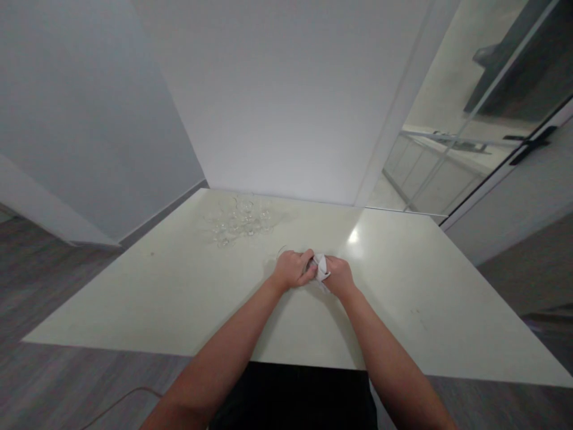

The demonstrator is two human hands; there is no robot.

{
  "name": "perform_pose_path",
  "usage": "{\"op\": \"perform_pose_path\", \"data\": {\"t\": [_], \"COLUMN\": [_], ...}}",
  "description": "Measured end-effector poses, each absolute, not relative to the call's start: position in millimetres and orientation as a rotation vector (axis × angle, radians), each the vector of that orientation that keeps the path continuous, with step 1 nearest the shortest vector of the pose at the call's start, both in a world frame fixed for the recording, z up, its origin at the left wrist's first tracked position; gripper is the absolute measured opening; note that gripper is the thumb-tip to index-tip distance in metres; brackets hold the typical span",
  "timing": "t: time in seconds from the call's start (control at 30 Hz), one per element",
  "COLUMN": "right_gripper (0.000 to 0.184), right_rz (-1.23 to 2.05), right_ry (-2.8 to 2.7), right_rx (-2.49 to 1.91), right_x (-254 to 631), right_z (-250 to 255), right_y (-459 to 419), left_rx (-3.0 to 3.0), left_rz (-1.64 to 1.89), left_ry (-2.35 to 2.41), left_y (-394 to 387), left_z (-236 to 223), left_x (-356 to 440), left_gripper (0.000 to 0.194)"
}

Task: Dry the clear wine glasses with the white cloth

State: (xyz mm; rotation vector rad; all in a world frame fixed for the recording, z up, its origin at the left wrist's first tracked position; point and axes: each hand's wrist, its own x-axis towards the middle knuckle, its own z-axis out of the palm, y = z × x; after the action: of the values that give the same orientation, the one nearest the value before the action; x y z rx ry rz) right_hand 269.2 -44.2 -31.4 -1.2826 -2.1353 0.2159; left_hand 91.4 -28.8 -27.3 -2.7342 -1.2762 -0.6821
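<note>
My left hand [292,269] is closed around a clear drinking glass [282,249], whose rim just shows beyond the fingers; most of it is hidden by the hand. Close against it on the right, my right hand [339,276] is closed on a crumpled white cloth [322,266], which lies at the end of the glass nearest that hand. Both hands are over the middle of the pale table [156,304]. Farther back and to the left, several clear glasses [244,221] stand grouped together.
A white wall panel [286,119] rises behind the table's back edge. On the right there is a glass-paned door with a black handle [532,145]. A thin cable [129,394] lies on the wood-look floor at the lower left.
</note>
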Motion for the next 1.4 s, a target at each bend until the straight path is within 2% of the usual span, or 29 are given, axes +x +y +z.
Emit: {"op": "perform_pose_path", "data": {"t": [0.07,0.2,0.3,0.4,0.63,0.83,1.0,1.2,1.3,1.4], "right_gripper": [0.009,0.015,0.016,0.013,0.013,0.017,0.014,0.016,0.016,0.015], "right_rz": [0.275,0.875,1.131,1.08,0.542,0.234,0.333,0.838,0.954,0.884], "right_ry": [-2.086,-1.701,-1.526,-1.571,-1.916,-2.042,-1.98,-1.589,-1.54,-1.626], "right_rx": [-1.285,-1.173,-1.067,-1.089,-1.243,-1.227,-1.171,-1.009,-0.985,-1.038], "right_x": [270.2,262.5,254.7,253.7,267.3,266.4,264.4,255.2,253.5,255.1], "right_z": [-33.4,-48.2,-56.7,-58.2,-45.2,-39.2,-44.5,-54.3,-59.6,-63.5], "right_y": [-42.1,-36.3,-34.4,-35.0,-42.3,-43.0,-42.7,-37.1,-33.5,-34.2], "left_rx": [-2.708,-2.657,-2.667,-2.687,-2.799,-2.8,-2.775,-2.603,-2.65,-2.716], "left_rz": [-0.754,-0.894,-0.873,-0.817,-0.7,-0.79,-0.864,-1.1,-0.947,-0.729], "left_ry": [-1.292,-1.118,-0.997,-1.03,-1.264,-1.347,-1.301,-1.083,-1.121,-1.283], "left_y": [-28.6,-24.5,-21.0,-20.7,-27.2,-31.0,-32.8,-28.8,-28.3,-30.1], "left_z": [-28.2,-24.7,-22.1,-21.7,-18.1,-17.9,-21.9,-20.3,-17.9,-15.7], "left_x": [93.3,93.5,89.2,85.4,90.1,91.9,88.7,89.2,89.6,87.9], "left_gripper": [0.047,0.058,0.06,0.054,0.044,0.043,0.048,0.062,0.057,0.053]}}
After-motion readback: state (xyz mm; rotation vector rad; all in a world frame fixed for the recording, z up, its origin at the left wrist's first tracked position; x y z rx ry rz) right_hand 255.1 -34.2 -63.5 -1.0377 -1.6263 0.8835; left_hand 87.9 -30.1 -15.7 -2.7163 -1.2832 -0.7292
